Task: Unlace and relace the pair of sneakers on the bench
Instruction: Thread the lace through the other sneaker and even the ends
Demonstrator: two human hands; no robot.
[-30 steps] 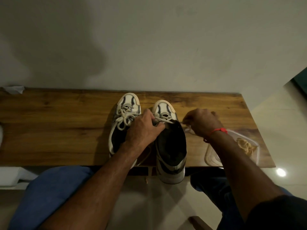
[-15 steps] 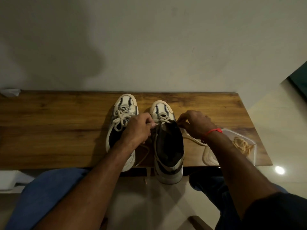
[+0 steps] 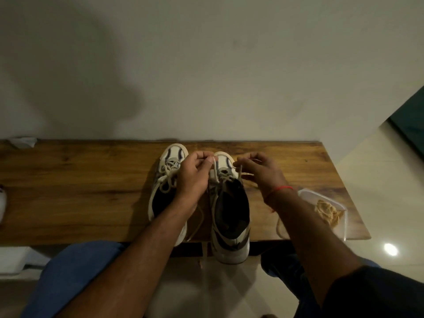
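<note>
Two white and dark sneakers stand side by side on the wooden bench [image 3: 91,184], toes toward the wall. The left sneaker [image 3: 168,180] is laced and tied. The right sneaker [image 3: 229,214] has its lace [image 3: 226,176] only through the eyelets near the toe, and its heel hangs over the bench's front edge. My left hand [image 3: 195,175] pinches one strand of that lace and holds it up over the toe. My right hand [image 3: 261,171] pinches the other strand on the sneaker's right side. Loose lace trails down between the shoes.
A clear plastic container [image 3: 339,203] holding a tan coil sits at the bench's right front corner, close to my right forearm. A crumpled white scrap [image 3: 23,142] lies at the back left. The wall runs directly behind the bench. My knees are below the front edge.
Both hands moved away from me toward the toe of the right sneaker, drawing the two lace strands up and taut. The sneakers stayed in place.
</note>
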